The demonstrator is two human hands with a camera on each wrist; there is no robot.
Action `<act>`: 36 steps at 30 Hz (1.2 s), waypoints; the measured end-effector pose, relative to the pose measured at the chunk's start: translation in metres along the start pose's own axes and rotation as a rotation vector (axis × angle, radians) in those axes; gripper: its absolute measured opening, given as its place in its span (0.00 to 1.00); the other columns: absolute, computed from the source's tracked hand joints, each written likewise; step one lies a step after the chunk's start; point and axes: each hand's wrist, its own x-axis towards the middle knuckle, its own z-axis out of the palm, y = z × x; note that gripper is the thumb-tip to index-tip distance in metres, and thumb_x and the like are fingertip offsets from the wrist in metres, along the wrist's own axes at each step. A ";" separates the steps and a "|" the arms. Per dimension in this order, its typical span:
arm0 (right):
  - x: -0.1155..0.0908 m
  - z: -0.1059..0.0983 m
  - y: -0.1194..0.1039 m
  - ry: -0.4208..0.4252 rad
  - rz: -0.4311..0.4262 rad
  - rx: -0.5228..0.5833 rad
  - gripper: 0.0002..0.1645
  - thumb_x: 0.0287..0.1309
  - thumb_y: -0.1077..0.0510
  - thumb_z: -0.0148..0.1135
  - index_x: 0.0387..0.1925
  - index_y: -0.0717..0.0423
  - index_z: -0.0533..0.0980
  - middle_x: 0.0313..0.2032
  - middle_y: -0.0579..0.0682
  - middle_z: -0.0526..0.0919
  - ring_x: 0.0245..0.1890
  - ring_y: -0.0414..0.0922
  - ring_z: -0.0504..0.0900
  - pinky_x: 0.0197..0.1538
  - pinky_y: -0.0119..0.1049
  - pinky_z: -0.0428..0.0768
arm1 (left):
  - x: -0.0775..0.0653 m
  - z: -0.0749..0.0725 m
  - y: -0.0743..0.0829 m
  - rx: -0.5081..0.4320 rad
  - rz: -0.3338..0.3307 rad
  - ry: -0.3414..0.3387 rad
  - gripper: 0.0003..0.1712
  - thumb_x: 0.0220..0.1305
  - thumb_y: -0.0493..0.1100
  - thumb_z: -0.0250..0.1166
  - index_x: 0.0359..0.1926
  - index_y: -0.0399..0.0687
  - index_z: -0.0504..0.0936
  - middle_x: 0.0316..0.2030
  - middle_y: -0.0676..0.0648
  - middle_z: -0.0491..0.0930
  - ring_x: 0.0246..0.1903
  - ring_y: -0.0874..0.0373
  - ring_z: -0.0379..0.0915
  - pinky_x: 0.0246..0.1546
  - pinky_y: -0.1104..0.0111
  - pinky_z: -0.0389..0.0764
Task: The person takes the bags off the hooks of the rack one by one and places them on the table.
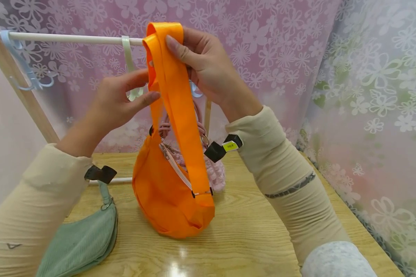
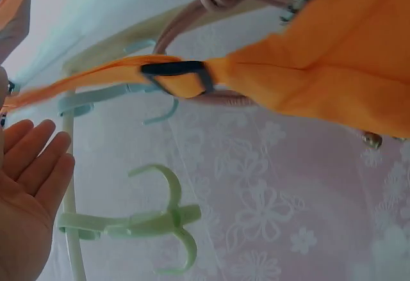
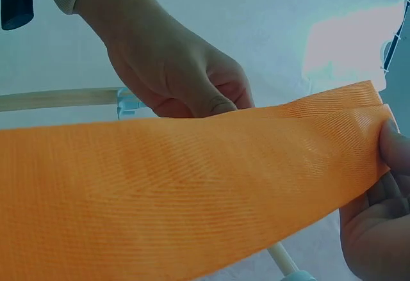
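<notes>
My right hand (image 1: 213, 63) pinches the orange strap (image 1: 176, 88) before the white rail (image 1: 72, 37); my left hand (image 1: 111, 100) touches its edge, fingers loosely extended. The orange shoulder bag (image 1: 163, 196) hangs above the bench (image 1: 256, 234). I'm probably readying the loop; next likely calls for aligning it with a hook (image 2: 150, 222).

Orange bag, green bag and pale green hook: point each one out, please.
Orange bag (image 1: 166, 198), head view, on the front of its body.
Green bag (image 1: 84, 238), head view, on its ribbed side.
Pale green hook (image 2: 144, 224), left wrist view, on its stem.
</notes>
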 end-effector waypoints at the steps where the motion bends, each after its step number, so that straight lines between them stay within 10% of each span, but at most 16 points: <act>1: 0.000 0.000 0.001 -0.001 0.006 0.003 0.16 0.68 0.67 0.51 0.53 0.72 0.73 0.37 0.58 0.80 0.35 0.50 0.80 0.46 0.38 0.83 | 0.000 0.001 0.002 -0.026 -0.018 -0.004 0.26 0.62 0.43 0.68 0.62 0.46 0.77 0.55 0.45 0.81 0.57 0.50 0.75 0.59 0.57 0.74; 7: -0.003 -0.005 0.007 -0.016 0.016 -0.024 0.18 0.69 0.66 0.51 0.55 0.73 0.73 0.37 0.57 0.81 0.34 0.49 0.79 0.43 0.35 0.83 | -0.002 0.005 0.010 -0.163 -0.133 0.008 0.18 0.66 0.43 0.63 0.55 0.42 0.83 0.44 0.43 0.85 0.42 0.65 0.82 0.48 0.73 0.80; 15: -0.011 -0.011 0.019 -0.030 0.073 -0.059 0.18 0.69 0.64 0.52 0.55 0.71 0.74 0.38 0.55 0.82 0.36 0.48 0.81 0.44 0.36 0.83 | -0.021 -0.003 0.024 -0.058 -0.242 0.054 0.16 0.66 0.47 0.64 0.48 0.42 0.86 0.34 0.40 0.87 0.25 0.78 0.75 0.27 0.82 0.72; 29: -0.019 -0.010 0.057 -0.045 0.217 -0.097 0.19 0.66 0.62 0.58 0.56 0.66 0.76 0.37 0.52 0.84 0.35 0.45 0.83 0.46 0.37 0.83 | -0.056 -0.017 0.010 0.081 -0.262 -0.025 0.15 0.64 0.44 0.66 0.47 0.39 0.86 0.32 0.40 0.87 0.27 0.90 0.69 0.32 0.90 0.69; 36: -0.023 -0.012 0.076 -0.052 0.301 -0.124 0.18 0.66 0.61 0.59 0.54 0.64 0.77 0.38 0.52 0.85 0.33 0.45 0.84 0.44 0.37 0.84 | -0.064 -0.027 0.001 0.173 -0.327 -0.141 0.18 0.66 0.46 0.65 0.48 0.38 0.85 0.32 0.41 0.86 0.28 0.61 0.79 0.29 0.83 0.70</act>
